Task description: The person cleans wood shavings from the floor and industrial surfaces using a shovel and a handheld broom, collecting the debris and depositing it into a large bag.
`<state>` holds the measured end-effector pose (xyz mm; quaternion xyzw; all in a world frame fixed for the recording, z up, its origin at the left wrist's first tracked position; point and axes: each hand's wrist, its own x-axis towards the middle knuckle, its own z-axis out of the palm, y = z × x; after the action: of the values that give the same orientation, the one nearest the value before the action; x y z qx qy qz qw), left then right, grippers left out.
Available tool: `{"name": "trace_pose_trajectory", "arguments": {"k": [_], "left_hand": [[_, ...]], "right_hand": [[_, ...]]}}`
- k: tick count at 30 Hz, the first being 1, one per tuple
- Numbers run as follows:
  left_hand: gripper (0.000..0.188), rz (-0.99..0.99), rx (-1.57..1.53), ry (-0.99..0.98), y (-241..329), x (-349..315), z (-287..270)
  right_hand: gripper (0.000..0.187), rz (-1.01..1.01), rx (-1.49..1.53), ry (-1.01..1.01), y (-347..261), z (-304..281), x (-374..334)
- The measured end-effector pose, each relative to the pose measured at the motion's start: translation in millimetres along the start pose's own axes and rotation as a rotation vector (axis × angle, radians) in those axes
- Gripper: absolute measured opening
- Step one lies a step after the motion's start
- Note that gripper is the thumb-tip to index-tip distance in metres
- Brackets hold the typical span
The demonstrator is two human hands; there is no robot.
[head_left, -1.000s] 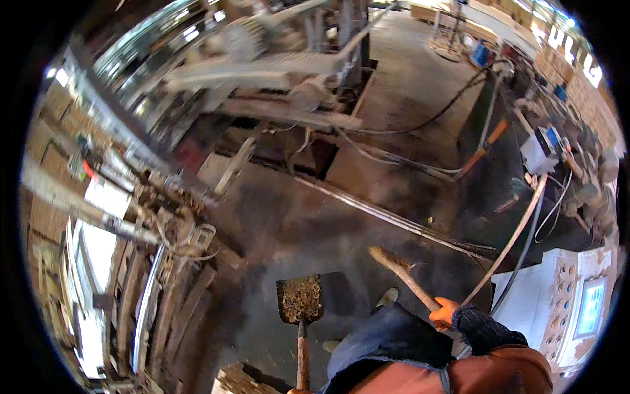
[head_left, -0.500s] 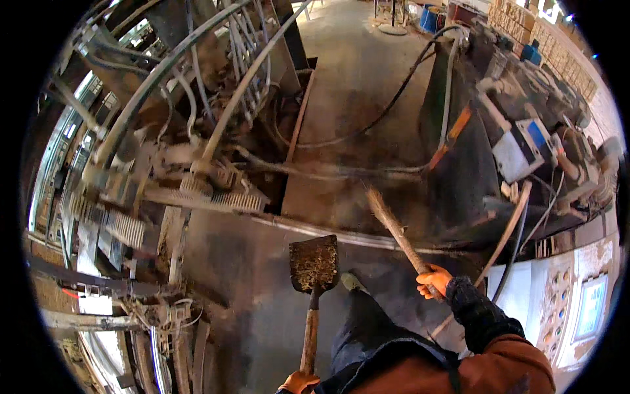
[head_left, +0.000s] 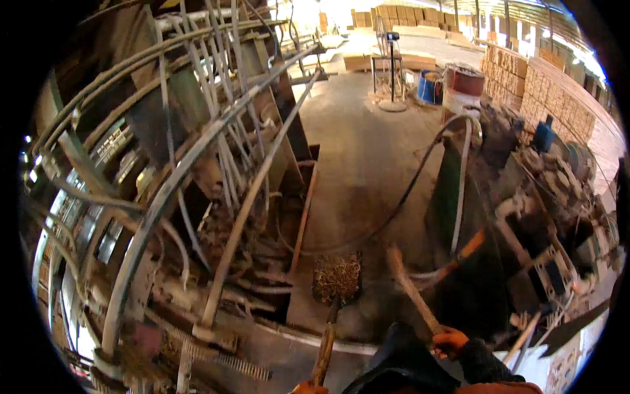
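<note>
My left hand (head_left: 309,389), in an orange glove and partly cut off at the lower edge, is closed around the wooden handle of a shovel (head_left: 324,347). The shovel's flat, square blade carries a heap of brown chips or straw-like debris (head_left: 337,277) and is held out ahead of me. In my right hand (head_left: 450,343), also orange-gloved, is a rough stick (head_left: 413,289), pointing forward and a little left. Its far end looks thicker and frayed. Shovel and stick are apart from each other.
Machinery with bent pipes (head_left: 177,190) stands close on my left. A dark machine (head_left: 469,262) with an orange-marked edge lies to the right. A hose (head_left: 410,203) loops across the concrete walkway (head_left: 361,144). Farther off are a blue drum (head_left: 430,88), a thin stand (head_left: 392,72) and stacked timber (head_left: 558,98).
I have moved forward and my view has tilted up. The loaded shovel now reaches past the floor strip onto the walkway. Both hands keep their holds.
</note>
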<state>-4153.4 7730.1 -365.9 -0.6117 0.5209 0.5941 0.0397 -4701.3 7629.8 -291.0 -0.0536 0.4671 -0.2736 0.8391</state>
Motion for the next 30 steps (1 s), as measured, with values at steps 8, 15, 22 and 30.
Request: {"name": "trace_pose_trajectory", "arguments": {"k": [8,15,22,30], "left_hand": [[0.024,0.223,0.193,0.026,104,180,-133],[0.023,0.424,0.373,0.083,180,281,-257],[0.021,0.456,0.390,0.069,253,428,-367],[0.021,0.271,0.265,-0.004,429,654,-562]], "right_hand": [[0.061,-0.063,-0.038,-0.037,-177,-25,127],[0.063,-0.092,-0.170,0.035,-379,31,181],[0.069,-0.083,-0.055,0.065,-516,46,281],[0.051,-0.008,0.166,0.107,-699,22,451]]}}
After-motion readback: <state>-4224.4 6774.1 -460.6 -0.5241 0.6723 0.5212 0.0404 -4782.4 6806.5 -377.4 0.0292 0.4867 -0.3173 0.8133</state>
